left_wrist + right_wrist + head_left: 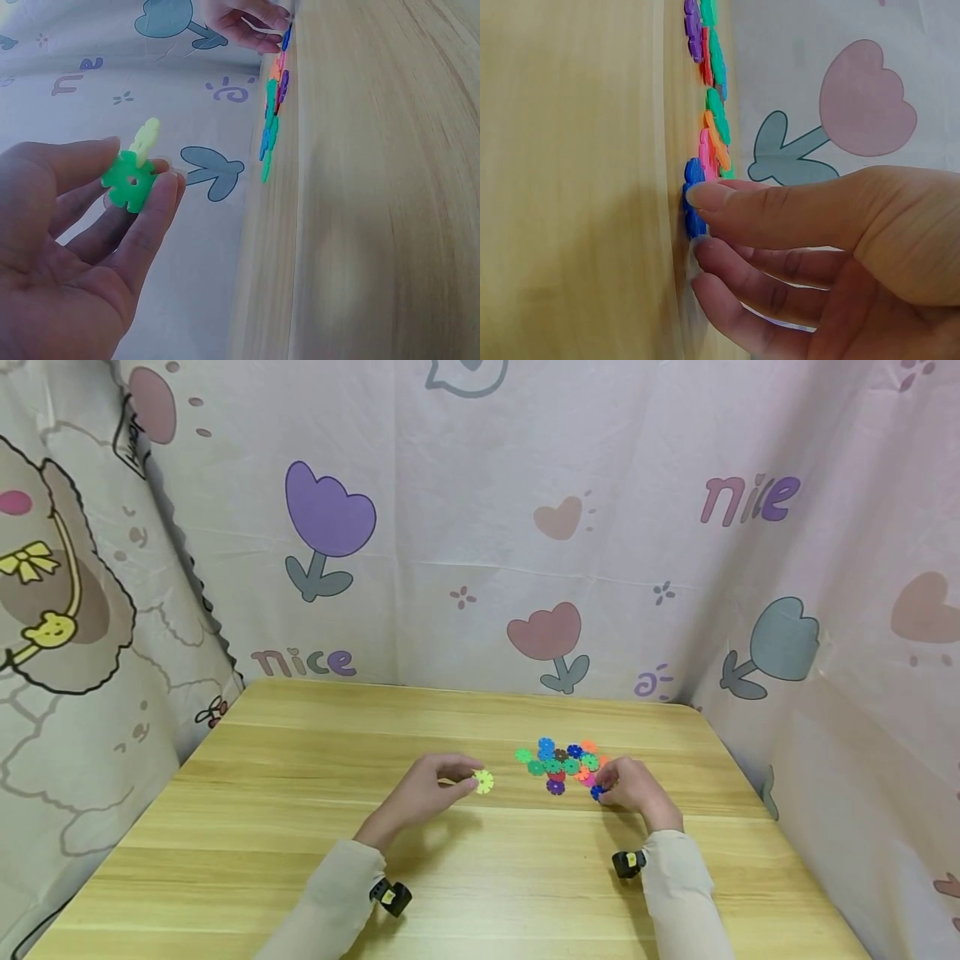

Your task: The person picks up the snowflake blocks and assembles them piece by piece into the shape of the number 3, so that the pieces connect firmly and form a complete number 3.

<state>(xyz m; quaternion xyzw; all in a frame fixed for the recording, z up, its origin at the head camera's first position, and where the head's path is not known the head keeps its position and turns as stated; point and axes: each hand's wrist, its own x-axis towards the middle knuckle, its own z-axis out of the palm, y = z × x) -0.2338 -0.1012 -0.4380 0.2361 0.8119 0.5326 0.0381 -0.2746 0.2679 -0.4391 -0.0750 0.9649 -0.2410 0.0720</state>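
Observation:
My left hand [429, 792] pinches a green plastic snowflake disc [124, 187] between thumb and fingers, above the table. A yellow snowflake disc [484, 782] stands at an angle to the green one and looks joined to it. At the near right edge of a group of discs, my right hand [634, 787] pinches a dark blue snowflake disc [694, 180] with thumb and fingertips. Beside the blue disc lie a pink disc [706, 150] and an orange disc [717, 141]. A purple disc [555, 787] lies at the group's near side.
Several green, blue, red, brown and orange discs, such as a light green disc [522, 755], lie close together on the wooden table [300, 752]. A printed curtain [450, 510] hangs behind the table and along both sides. Each wrist wears a small black camera [393, 897].

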